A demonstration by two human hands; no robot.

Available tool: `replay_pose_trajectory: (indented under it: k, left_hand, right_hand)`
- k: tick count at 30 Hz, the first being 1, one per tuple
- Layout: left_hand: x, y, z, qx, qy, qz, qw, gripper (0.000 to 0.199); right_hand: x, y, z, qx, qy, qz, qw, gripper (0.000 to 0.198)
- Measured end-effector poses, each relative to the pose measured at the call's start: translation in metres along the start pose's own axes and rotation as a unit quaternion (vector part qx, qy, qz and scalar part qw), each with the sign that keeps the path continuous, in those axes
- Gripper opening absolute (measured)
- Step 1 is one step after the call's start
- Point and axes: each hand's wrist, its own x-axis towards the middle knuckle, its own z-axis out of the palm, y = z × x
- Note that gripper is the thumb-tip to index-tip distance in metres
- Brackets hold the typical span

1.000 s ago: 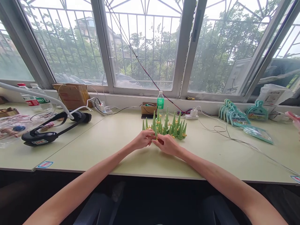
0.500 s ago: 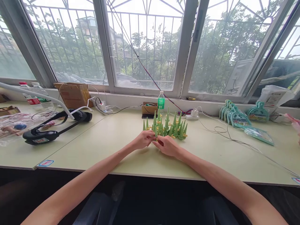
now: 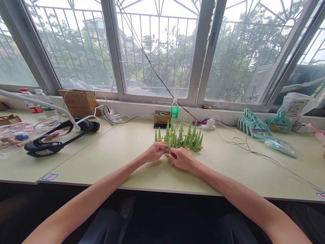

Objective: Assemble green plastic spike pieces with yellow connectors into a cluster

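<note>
My left hand [image 3: 155,151] is closed around the lower part of a green cone-shaped watering spike [image 3: 169,143] that points up. From the other side my right hand [image 3: 181,158] pinches at the same spike's base, where a bit of yellow shows between the fingers. Fingers cover most of that base. Just behind my hands stand several more green watering spikes [image 3: 189,135], upright in a close group, with small yellow valves [image 3: 200,147] sticking out at their sides.
A green-labelled bottle [image 3: 174,110] and a small brown box [image 3: 161,118] stand behind the spikes. To the left lies a black headset [image 3: 47,146]. White cables, a power strip [image 3: 208,124] and packaged turquoise dustpan-like items [image 3: 279,145] lie rightward. Another person's hand [image 3: 321,137] shows at the right edge.
Both of my hands stay at the same spike, with only a very slight shift of the right fingers. The other spikes stand where they were.
</note>
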Motion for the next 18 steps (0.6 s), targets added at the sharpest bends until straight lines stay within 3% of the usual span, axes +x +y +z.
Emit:
replay_pose_trajectory:
  k: [18]
  left_hand:
    - [0.0001, 0.0021, -0.0030, 0.015, -0.008, -0.016, 1.000, 0.048]
  right_hand:
    - [0.0008, -0.0034, -0.0028, -0.012, -0.005, 0.011, 1.000, 0.032]
